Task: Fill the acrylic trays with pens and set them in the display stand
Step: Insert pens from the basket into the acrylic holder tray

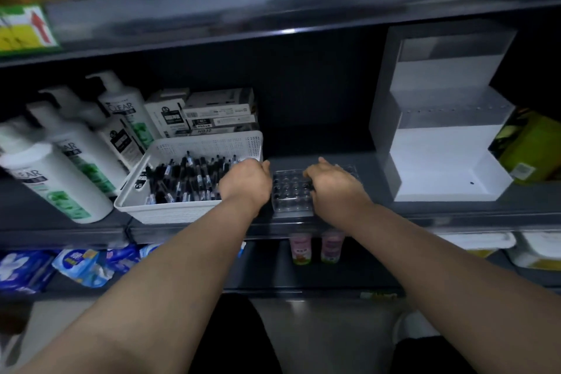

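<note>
At the front of the middle shelf (425, 215) the person's two hands sit close together, backs turned up. Their left hand (246, 182) dips over the right end of a white basket (170, 212), knuckles bent down among the black pens (188, 179) heaped inside; its fingertips are hidden, so I cannot tell whether it has any pinched. Their right hand (334, 187) lies on the right part of the acrylic tray (290, 194) with fingers bent over its top, and I cannot tell whether it grips the tray or only steadies it. The tray lies flat on the shelf, just beside the basket and a little apart from the white stepped display stand (440, 161) to the right. The holes that show look unfilled. I judge the tray light, stiff and slick, apt to skid on the shelf and to scratch or crack if knocked. It is best taken by its two short side walls and kept level once pens stand in it. The pens look slim and hard, easiest pinched at the barrel. Shampoo bottles (73, 167) lean at the left, and pen boxes (218, 112) are stacked behind the basket.
</note>
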